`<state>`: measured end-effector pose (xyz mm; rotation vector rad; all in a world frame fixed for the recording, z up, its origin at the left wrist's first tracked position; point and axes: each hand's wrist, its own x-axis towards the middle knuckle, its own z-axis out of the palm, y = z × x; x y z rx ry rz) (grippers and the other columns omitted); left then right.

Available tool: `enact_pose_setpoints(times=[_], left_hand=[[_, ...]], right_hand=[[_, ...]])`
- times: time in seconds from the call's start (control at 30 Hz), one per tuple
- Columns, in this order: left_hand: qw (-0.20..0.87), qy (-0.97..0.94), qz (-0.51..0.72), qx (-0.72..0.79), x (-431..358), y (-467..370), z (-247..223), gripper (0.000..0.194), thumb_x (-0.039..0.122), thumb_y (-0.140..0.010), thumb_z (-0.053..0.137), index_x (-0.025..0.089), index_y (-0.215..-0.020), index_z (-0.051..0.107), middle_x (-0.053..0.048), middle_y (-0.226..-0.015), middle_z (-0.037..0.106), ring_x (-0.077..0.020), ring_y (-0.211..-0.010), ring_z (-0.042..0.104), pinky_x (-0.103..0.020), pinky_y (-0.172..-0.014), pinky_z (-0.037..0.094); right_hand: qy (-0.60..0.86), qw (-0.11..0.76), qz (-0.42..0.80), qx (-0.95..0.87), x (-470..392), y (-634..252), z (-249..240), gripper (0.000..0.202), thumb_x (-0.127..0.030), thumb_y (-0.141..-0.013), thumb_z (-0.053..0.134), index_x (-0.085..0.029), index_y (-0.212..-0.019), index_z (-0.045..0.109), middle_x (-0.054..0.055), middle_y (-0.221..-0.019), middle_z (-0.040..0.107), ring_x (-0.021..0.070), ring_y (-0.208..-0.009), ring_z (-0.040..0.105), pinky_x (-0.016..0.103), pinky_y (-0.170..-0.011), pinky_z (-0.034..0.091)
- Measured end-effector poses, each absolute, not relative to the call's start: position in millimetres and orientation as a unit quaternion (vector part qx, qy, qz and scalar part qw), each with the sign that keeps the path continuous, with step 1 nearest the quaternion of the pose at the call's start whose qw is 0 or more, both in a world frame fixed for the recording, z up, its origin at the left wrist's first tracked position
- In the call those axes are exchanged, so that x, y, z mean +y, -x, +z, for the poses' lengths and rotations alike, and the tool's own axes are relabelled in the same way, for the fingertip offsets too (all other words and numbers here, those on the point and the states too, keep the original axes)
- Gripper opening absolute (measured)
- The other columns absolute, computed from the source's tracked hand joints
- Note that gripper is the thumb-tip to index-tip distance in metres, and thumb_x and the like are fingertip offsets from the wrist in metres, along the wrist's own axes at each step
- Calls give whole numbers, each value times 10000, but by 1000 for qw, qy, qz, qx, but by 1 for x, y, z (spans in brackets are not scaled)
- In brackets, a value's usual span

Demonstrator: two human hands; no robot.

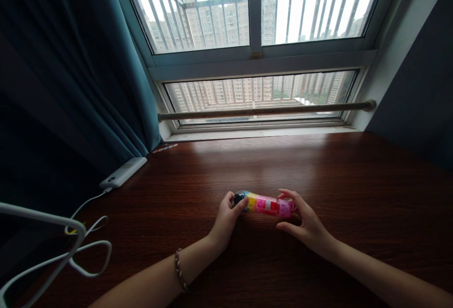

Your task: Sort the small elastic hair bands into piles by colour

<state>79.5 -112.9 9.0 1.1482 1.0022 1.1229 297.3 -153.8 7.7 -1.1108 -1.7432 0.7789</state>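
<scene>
White cable [42, 215] loops nearest; left hand [225, 220] grips colourful tube [264, 204], right hand [308, 225] parted at its end.

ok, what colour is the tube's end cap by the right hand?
The end cap is pink; head view.

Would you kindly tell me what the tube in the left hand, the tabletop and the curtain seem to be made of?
Tube: probably clear, glossy plastic, as coloured contents show through its wall.
Tabletop: wood or wood-look laminate, fairly glossy, with fine grain and window glare.
Curtain: likely fabric, mostly matte, hanging in soft folds.
</scene>
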Motion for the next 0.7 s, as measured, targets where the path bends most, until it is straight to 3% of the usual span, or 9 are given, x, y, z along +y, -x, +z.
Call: enact_pose_setpoints(times=[0.13, 0.2, 0.37, 0.57, 0.7], left_hand=[[585, -482, 487, 435, -114, -80, 12, 302, 386, -693, 635, 145, -787, 480, -11, -731, 560, -128, -669, 535, -203, -575, 385], [587, -475, 488, 438, -115, -80, 13, 316, 395, -678, 645, 142, -782, 487, -10, -718, 559, -131, -664, 536, -208, -577, 389], [591, -476, 487, 432, -115, -80, 13, 301, 389, -693, 633, 142, -794, 495, -9, -728, 563, -128, -667, 534, -213, -590, 390], [590, -479, 481, 436, -115, -81, 13, 309, 396, -682, 642, 146, -764, 480, -1, -706, 554, -122, -651, 525, -206, -581, 385], [591, -486, 475, 434, -114, -81, 12, 284, 380, -705, 626, 148, -768, 475, 0, -707, 549, -117, -652, 517, -205, -582, 379]], right_hand=[[476, 422, 315, -705, -152, -299, 10, 307, -305, -832, 481, -209, -1122, 449, 53, -967, 568, 169, -844, 555, 301, -762, 442], [486, 428, 309, -696, -153, -299, 10, 277, -306, -833, 477, -205, -1090, 461, 53, -956, 574, 164, -822, 560, 291, -741, 449], [469, 461, 282, -699, -156, -297, 9, 395, -200, -774, 528, -223, -1141, 385, 60, -1052, 540, 172, -885, 546, 295, -792, 451], [435, 464, 217, -741, -159, -294, 12, 473, -35, -688, 463, -228, -1116, 402, 70, -1055, 478, 205, -976, 491, 326, -839, 425], [422, 450, 213, -757, -161, -292, 10, 572, -17, -701, 439, -251, -1216, 358, 77, -1088, 430, 197, -990, 479, 319, -846, 430]])
